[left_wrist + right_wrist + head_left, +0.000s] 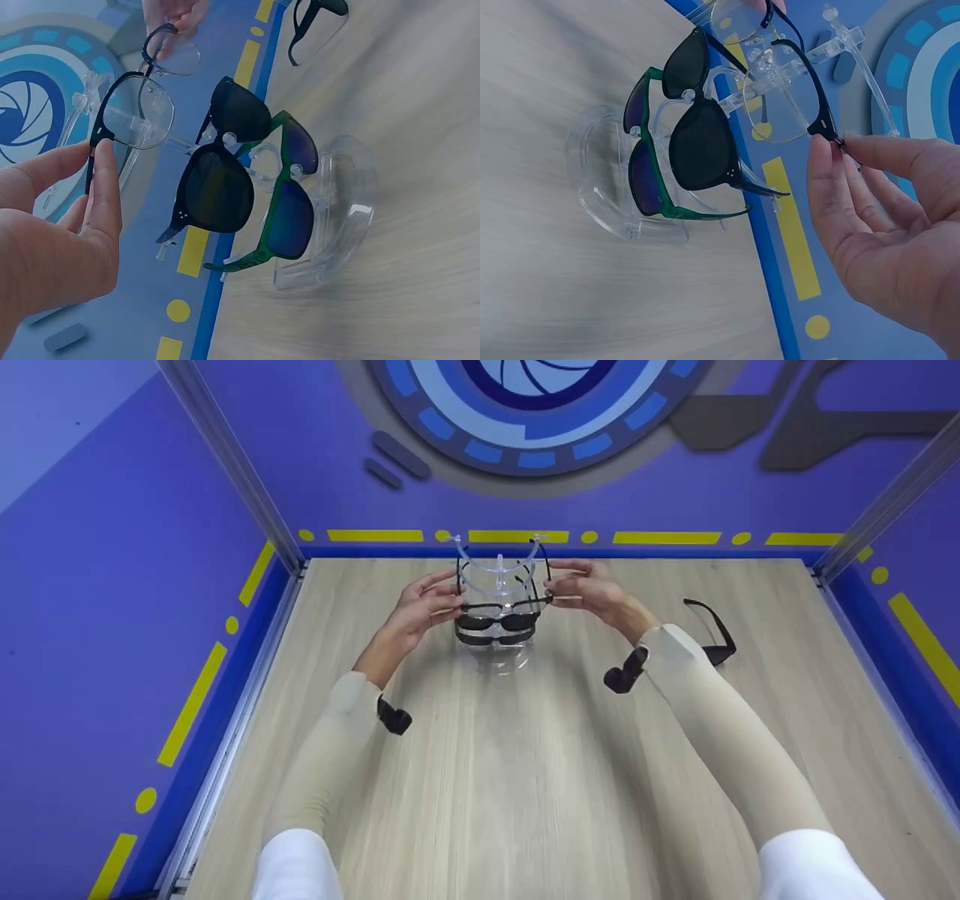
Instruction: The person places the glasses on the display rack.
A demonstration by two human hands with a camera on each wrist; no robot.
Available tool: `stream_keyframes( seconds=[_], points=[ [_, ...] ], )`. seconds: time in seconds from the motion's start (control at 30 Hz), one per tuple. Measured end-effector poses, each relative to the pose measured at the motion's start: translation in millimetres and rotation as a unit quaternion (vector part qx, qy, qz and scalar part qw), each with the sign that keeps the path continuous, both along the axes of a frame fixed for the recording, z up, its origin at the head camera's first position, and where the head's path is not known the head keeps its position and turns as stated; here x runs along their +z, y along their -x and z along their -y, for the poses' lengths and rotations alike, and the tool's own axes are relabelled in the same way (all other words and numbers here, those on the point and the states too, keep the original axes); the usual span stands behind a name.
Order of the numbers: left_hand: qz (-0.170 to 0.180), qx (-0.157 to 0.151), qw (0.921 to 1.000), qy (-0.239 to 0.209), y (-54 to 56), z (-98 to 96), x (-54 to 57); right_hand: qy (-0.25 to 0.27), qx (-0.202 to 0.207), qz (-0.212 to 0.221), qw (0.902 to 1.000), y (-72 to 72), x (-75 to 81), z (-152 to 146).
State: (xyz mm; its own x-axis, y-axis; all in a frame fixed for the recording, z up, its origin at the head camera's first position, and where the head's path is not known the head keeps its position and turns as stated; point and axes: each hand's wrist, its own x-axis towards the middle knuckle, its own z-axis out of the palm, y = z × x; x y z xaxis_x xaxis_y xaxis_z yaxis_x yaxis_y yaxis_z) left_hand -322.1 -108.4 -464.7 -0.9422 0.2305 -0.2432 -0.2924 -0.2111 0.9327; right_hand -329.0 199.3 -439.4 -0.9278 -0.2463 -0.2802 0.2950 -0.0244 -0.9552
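Note:
A pair of clear-lensed eyeglasses (484, 607) with black brow bars is held between both hands at the upper part of a transparent display stand (358, 210). My left hand (420, 611) pinches its left front corner by the hinge, thumb and fingers on the black frame. On the opposite corner, my right hand (900, 217) pinches the frame in the same way. Directly below sit black sunglasses (699, 142) on the stand. Green-framed sunglasses (291, 217) with bluish lenses occupy the tier under those, close over the stand's curved base.
Another dark pair of sunglasses (721, 651) lies on the wooden table (480, 795) to the right, partly hidden by my right forearm. The stand's empty upper arms (456, 540) rise behind the eyeglasses. Blue-purple panels (187, 585) with yellow markings enclose the table's back and sides.

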Motion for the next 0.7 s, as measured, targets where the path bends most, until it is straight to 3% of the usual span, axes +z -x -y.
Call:
stream_keyframes(
  seconds=[0.27, 0.7],
  points=[
    [0.011, 0.020, 0.9996, -0.018, 15.5, 1.1, -0.3, 0.032, -0.028, 0.017, 0.9990, 7.2, -4.3, 7.1],
    [0.018, 0.039, 0.9988, -0.025, 23.5, 5.3, -10.6, 0.050, -0.029, 0.035, 0.9977, 8.6, -16.8, 13.2]
  ],
)
